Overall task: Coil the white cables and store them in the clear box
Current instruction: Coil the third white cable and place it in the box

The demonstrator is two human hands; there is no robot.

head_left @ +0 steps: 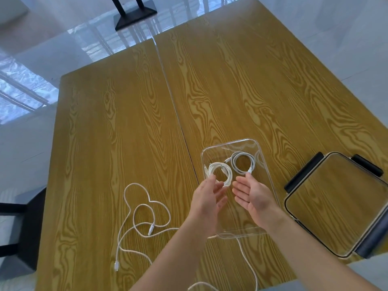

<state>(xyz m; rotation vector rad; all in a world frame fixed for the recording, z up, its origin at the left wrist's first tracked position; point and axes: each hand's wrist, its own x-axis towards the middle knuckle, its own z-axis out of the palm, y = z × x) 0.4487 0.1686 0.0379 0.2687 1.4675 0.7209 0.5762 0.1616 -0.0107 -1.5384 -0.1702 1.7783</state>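
Over the clear box (pixel 265 164) (2 coiled cables (pixel 219 172) inside), left hand (pixel 206 195) and right hand (pixel 253 193) spread empty.

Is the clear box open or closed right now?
Open. The clear box has no cover on it; its lid lies flat on the table to its right, and two coiled cables sit exposed inside.

Wood-grain table (pixel 126 122), black stand base (pixel 135 16) on glossy floor (pixel 42 49)

loose cable (pixel 144 219) cut off below, lid (pixel 338 206) cropped at right edge
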